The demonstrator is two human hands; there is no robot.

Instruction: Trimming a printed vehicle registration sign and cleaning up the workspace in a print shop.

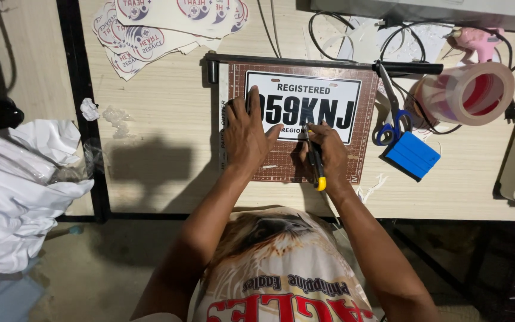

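Observation:
A white rectangular plate with black lettering [323, 95] lies on a brown gridded paper-cutter board [362, 155] on the wooden table. My left hand [245, 134] presses flat on the plate's left part, fingers spread. My right hand [328, 154] grips a black and yellow utility knife [315, 162], its tip touching the plate's lower edge near the middle. The two hands are close together, thumbs almost meeting.
Blue-handled scissors [390, 122] and a blue squeegee [412, 156] lie right of the board. A large tape roll [469, 92] and a pink glue gun [478, 40] sit at the back right. Round printed stickers [150, 30] are stacked at the back left. White cloth [13, 197] is piled left.

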